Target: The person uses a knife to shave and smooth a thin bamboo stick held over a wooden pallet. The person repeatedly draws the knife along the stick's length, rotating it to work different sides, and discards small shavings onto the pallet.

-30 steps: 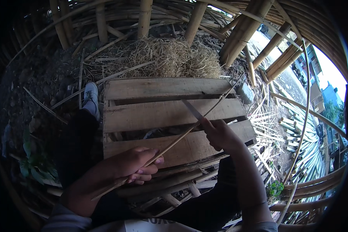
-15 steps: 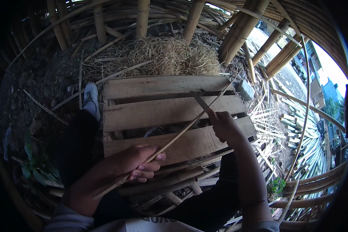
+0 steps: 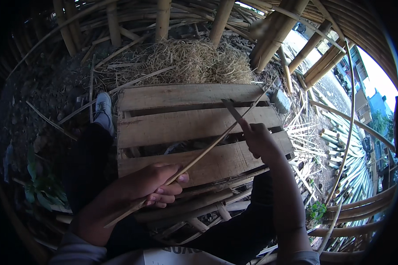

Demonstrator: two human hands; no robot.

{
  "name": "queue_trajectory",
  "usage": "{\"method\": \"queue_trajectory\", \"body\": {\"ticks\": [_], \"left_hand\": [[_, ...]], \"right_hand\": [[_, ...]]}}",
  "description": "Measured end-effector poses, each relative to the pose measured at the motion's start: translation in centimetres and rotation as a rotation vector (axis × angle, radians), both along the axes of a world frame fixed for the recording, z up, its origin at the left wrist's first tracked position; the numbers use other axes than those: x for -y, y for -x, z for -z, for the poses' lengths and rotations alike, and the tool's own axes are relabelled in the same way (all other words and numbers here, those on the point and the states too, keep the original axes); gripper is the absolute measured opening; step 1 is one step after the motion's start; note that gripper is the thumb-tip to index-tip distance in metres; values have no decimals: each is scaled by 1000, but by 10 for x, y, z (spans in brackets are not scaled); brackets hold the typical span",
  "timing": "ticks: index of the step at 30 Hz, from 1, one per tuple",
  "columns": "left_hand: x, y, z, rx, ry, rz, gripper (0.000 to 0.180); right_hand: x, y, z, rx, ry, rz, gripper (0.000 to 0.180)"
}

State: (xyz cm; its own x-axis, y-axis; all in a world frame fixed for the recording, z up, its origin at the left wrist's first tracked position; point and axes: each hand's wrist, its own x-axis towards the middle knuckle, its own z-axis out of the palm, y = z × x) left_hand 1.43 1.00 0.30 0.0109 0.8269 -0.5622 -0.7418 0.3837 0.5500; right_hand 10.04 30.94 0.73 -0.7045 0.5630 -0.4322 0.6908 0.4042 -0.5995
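Left hand (image 3: pixel 141 190) closed around the near end of a thin bamboo strip (image 3: pixel 208 148), fingers curled over it. Right hand (image 3: pixel 258 139) clenched on a knife (image 3: pixel 232 110), blade laid against the strip (roughly midway along). Strip slanting up and away over a wooden pallet (image 3: pixel 181 126), far end toward a straw heap (image 3: pixel 194 62). Grey shoe (image 3: pixel 104 108) just beside the pallet's left edge.

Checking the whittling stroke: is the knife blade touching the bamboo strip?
Touching. The head view shows the knife blade lying against the bamboo strip just above the right hand, with no gap visible.
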Motion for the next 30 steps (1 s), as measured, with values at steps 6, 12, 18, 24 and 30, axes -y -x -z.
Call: {"method": "queue_trajectory", "body": {"ticks": [6, 12, 18, 24, 30], "left_hand": [[1, -3, -1, 22, 21, -13, 31], [4, 5, 6, -5, -1, 30, 33], [0, 3, -4, -9, 13, -9, 30], [0, -3, -4, -20, 24, -5, 33], [3, -3, 10, -53, 6, 11, 36]], "right_hand": [[-14, 2, 2, -57, -44, 16, 62], [8, -4, 8, -105, 84, -36, 56], [37, -12, 12, -112, 112, -117, 53], [22, -9, 6, -113, -144, -68, 63], [13, 1, -3, 15, -93, -60, 63]]}}
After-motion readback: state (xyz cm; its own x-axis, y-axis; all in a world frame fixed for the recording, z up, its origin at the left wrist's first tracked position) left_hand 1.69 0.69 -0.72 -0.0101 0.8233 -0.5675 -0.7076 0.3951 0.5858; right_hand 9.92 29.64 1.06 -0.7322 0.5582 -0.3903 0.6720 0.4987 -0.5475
